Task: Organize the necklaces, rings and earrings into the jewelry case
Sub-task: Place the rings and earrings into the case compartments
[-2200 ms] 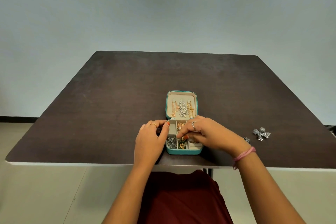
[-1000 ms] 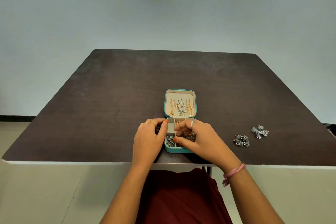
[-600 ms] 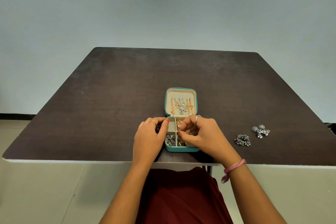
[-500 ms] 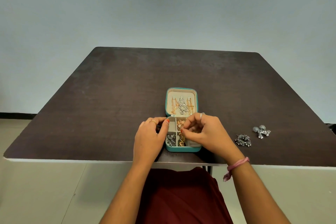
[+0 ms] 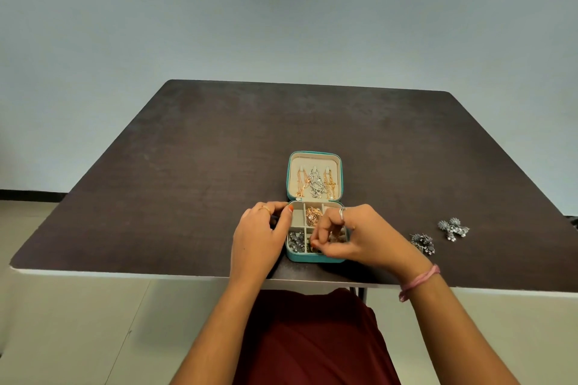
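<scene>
On the table [image 5: 219,166] the open case [image 5: 314,256] sits near the front edge, necklaces [image 5: 316,186] hung in its lid. The left hand [image 5: 258,236] grips the case's left wall; keep it braced there. The right hand [image 5: 350,239], fingers curled over the tray, seems to pinch a small piece, too small to identify; lower it squarely into one compartment. Two earrings [image 5: 423,243] wait to the right.

The counter [image 5: 194,166] has a dark, matt wood-grain surface with faint scuffing. The jewelry case [image 5: 314,257] has a teal, slightly textured outer skin and a cream, matt, cloth-like lining; its necklaces [image 5: 315,184] are glossy gold- and silver-toned metal chains. The loose earrings [image 5: 423,243] look like dull, oxidised silver-toned metal.
</scene>
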The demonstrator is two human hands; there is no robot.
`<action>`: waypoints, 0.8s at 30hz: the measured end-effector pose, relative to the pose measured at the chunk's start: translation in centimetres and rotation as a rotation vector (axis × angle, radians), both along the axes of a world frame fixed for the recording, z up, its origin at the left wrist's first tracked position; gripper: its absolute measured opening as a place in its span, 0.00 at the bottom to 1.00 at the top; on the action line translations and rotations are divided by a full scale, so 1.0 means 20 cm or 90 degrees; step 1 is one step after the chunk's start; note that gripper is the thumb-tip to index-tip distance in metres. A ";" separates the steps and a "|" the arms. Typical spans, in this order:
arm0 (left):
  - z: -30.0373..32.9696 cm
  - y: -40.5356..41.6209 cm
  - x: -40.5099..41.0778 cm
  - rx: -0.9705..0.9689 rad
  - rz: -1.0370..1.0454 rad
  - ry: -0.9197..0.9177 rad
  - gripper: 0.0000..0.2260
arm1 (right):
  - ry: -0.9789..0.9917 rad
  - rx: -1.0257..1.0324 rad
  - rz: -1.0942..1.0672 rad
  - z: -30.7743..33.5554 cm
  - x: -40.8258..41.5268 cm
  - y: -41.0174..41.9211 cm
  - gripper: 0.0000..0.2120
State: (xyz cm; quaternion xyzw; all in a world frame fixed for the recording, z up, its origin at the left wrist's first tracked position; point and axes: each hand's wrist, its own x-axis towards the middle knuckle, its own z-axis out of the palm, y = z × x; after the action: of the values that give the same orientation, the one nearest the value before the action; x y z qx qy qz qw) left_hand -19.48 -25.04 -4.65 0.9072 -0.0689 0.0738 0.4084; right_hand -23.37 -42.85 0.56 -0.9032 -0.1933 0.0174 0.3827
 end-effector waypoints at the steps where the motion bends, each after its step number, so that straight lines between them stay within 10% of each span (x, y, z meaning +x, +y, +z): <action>1: 0.00 0.00 0.00 0.000 0.000 0.000 0.12 | 0.000 -0.014 0.017 0.00 -0.01 0.00 0.16; 24: 0.00 0.00 -0.01 -0.007 0.000 0.005 0.11 | 0.078 -0.021 -0.049 -0.02 -0.01 -0.01 0.13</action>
State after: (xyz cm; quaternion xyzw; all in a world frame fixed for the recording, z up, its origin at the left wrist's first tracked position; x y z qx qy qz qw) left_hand -19.59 -25.08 -4.66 0.9052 -0.0672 0.0704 0.4136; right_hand -23.58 -42.97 0.26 -0.9133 -0.1348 0.0610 0.3796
